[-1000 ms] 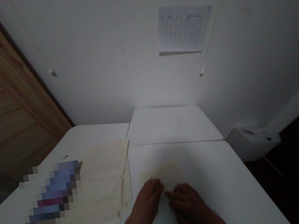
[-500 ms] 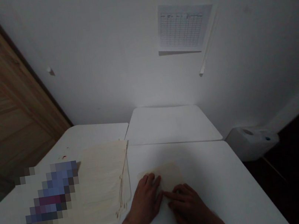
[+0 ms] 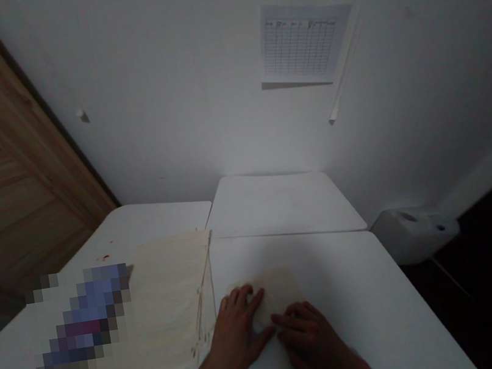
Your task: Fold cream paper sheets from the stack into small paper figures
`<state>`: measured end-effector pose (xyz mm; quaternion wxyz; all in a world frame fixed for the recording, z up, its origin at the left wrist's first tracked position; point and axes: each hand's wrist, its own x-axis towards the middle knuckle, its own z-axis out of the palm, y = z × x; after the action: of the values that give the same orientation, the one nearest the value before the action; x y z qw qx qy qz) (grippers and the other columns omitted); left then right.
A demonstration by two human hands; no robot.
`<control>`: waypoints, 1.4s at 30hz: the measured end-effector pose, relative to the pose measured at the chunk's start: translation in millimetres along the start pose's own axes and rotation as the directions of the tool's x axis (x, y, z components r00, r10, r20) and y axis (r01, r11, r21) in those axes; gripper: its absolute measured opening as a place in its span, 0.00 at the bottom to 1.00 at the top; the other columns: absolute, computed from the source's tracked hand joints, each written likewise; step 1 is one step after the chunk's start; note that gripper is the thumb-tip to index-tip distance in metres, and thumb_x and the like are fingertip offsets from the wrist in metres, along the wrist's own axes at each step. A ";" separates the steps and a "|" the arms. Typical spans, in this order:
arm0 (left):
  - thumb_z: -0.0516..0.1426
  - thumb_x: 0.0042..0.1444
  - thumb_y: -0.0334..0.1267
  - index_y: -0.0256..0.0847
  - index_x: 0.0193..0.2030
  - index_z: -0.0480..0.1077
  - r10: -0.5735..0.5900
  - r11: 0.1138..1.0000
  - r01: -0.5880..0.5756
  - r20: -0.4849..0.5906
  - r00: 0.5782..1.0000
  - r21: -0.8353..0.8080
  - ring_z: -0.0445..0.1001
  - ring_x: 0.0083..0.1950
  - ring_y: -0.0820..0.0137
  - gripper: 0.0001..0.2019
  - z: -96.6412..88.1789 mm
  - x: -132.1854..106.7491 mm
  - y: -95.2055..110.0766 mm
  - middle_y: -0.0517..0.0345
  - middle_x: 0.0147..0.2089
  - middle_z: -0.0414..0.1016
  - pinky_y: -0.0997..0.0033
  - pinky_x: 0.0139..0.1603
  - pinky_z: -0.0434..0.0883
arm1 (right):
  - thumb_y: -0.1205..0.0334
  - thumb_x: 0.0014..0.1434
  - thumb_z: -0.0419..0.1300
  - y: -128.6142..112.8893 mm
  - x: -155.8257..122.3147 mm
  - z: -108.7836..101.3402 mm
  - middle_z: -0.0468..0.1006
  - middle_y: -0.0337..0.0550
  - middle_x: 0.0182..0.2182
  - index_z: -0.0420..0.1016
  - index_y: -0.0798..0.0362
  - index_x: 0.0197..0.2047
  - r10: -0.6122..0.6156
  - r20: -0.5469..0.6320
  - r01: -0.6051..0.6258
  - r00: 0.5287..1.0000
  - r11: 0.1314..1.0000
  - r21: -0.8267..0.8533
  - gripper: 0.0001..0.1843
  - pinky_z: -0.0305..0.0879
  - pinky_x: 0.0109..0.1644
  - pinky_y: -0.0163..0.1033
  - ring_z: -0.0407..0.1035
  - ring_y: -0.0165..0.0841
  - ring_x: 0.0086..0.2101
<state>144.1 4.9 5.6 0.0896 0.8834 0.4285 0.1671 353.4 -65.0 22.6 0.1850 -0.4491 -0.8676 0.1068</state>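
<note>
The small cream sheet [image 3: 273, 288] lies flat on the white table [image 3: 349, 292], right under my hands. It looks soft and matte, with gently rounded corners, though in this dim light I can't tell whether it's cloth or paper. Just to its left is a much larger cream sheet [image 3: 171, 300], thin and faintly lined, with frayed strands trailing along its right edge. A pixelated block [image 3: 81, 320] covers something lying at that sheet's left side, and I can't make it out.

My left hand [image 3: 237, 330] lies flat with the fingers spread, its fingertips on the small sheet's near left part. My right hand [image 3: 311, 344] rests on the near right part, fingers lightly curved. The two hands sit just beside each other, open, and neither is clamped on anything.
</note>
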 end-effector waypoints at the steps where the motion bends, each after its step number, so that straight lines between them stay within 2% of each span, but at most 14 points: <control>1: 0.62 0.52 0.47 0.50 0.63 0.61 -0.017 1.000 0.017 -0.005 1.000 0.005 0.61 0.59 0.53 0.31 0.1 -0.9 1.4 0.49 0.59 0.63 0.49 0.57 0.61 | 0.69 0.53 0.57 0.1 0.0 0.1 0.70 0.38 0.57 0.71 0.49 0.43 -0.001 -0.004 0.000 1.000 1.000 -0.002 0.13 0.59 0.51 0.47 0.63 0.39 0.47; 4: 0.59 0.56 0.43 0.51 0.63 0.62 -0.075 0.997 0.076 -0.047 0.996 0.019 0.61 0.58 0.54 0.27 0.6 -3.7 5.9 0.50 0.58 0.64 0.51 0.56 0.61 | 0.69 0.52 0.57 0.3 -0.4 0.2 0.71 0.39 0.56 0.71 0.49 0.42 -0.005 -0.011 0.005 1.000 1.000 -0.004 0.13 0.59 0.51 0.46 0.63 0.39 0.47; 9: 0.54 0.59 0.31 0.50 0.59 0.66 -0.166 0.983 0.174 -0.118 0.979 0.059 0.63 0.55 0.58 0.21 3.0 -5.6 8.5 0.51 0.56 0.65 0.57 0.51 0.63 | 0.68 0.53 0.57 0.3 -1.2 0.1 0.72 0.39 0.55 0.71 0.48 0.42 -0.015 -0.021 0.015 1.000 1.000 -0.002 0.12 0.60 0.51 0.48 0.64 0.40 0.47; 14: 0.52 0.56 0.23 0.47 0.56 0.69 -0.257 0.952 0.278 -0.158 0.953 0.126 0.64 0.53 0.58 0.23 5.3 -3.1 0.8 0.49 0.53 0.66 0.60 0.48 0.63 | 0.67 0.54 0.56 0.1 -0.7 0.4 0.73 0.41 0.54 0.72 0.49 0.40 -0.023 -0.042 0.023 0.999 1.000 0.008 0.10 0.60 0.50 0.47 0.64 0.40 0.46; 18: 0.52 0.53 0.20 0.45 0.56 0.69 -0.299 0.929 0.330 -0.186 0.936 0.167 0.64 0.51 0.58 0.26 5.6 -0.5 -3.4 0.48 0.51 0.65 0.60 0.47 0.64 | 0.68 0.53 0.57 -0.7 -0.1 -0.8 0.73 0.40 0.54 0.71 0.49 0.40 -0.015 -0.036 0.015 0.999 1.000 0.010 0.10 0.60 0.50 0.47 0.64 0.40 0.46; 24: 0.49 0.50 0.18 0.41 0.53 0.71 -0.265 0.945 0.305 -0.263 0.928 0.122 0.66 0.48 0.59 0.26 7.4 -0.1 -10.2 0.48 0.49 0.65 0.59 0.47 0.67 | 0.68 0.53 0.56 -0.9 0.1 -1.0 0.73 0.39 0.54 0.72 0.48 0.40 -0.008 -0.035 0.008 0.999 1.000 0.019 0.10 0.60 0.51 0.47 0.64 0.40 0.46; 28: 0.48 0.47 0.17 0.39 0.51 0.72 -0.259 0.956 0.287 -0.275 0.926 0.066 0.66 0.46 0.62 0.26 10.9 -0.1 -16.4 0.50 0.46 0.66 0.62 0.47 0.68 | 0.68 0.53 0.57 -1.1 -0.4 -1.5 0.73 0.39 0.54 0.72 0.48 0.40 -0.002 -0.038 0.003 0.999 1.000 0.020 0.11 0.61 0.51 0.47 0.64 0.39 0.46; 31: 0.48 0.50 0.19 0.39 0.50 0.72 -0.272 0.953 0.300 -0.302 0.914 0.051 0.66 0.45 0.63 0.24 13.5 0.9 -19.5 0.51 0.45 0.67 0.63 0.47 0.69 | 0.68 0.53 0.57 -1.7 -0.3 -3.3 0.72 0.37 0.55 0.71 0.48 0.40 -0.007 -0.026 0.008 1.000 1.000 0.027 0.11 0.60 0.51 0.47 0.64 0.39 0.46; 36: 0.49 0.50 0.19 0.37 0.48 0.72 -0.256 0.957 0.287 -0.338 0.905 0.043 0.67 0.47 0.60 0.21 14.4 -1.4 -24.2 0.47 0.48 0.67 0.61 0.47 0.70 | 0.69 0.53 0.56 -1.6 0.2 -3.6 0.72 0.36 0.55 0.71 0.49 0.41 -0.002 -0.015 0.003 1.000 1.000 0.026 0.11 0.60 0.51 0.48 0.63 0.40 0.46; 39: 0.48 0.49 0.19 0.37 0.50 0.70 -0.171 0.981 0.194 -0.390 0.905 0.019 0.67 0.51 0.58 0.23 13.0 -6.7 -23.9 0.44 0.50 0.67 0.57 0.49 0.71 | 0.69 0.53 0.57 -1.2 0.1 -2.4 0.72 0.36 0.55 0.71 0.49 0.41 0.000 -0.017 0.001 1.000 1.000 0.021 0.11 0.60 0.51 0.47 0.63 0.40 0.46; 42: 0.47 0.54 0.22 0.40 0.54 0.67 -0.016 0.998 -0.007 -0.342 0.939 -0.066 0.67 0.54 0.60 0.22 11.0 -10.3 -17.4 0.45 0.52 0.67 0.60 0.50 0.72 | 0.68 0.53 0.57 -2.0 0.2 -2.6 0.71 0.35 0.56 0.71 0.48 0.41 0.001 -0.005 -0.001 1.000 1.000 0.005 0.11 0.60 0.52 0.48 0.63 0.40 0.46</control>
<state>129.6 7.3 -12.0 0.0433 0.8365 0.4337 0.3322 352.9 -65.9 25.7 0.1883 -0.4494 -0.8665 0.1080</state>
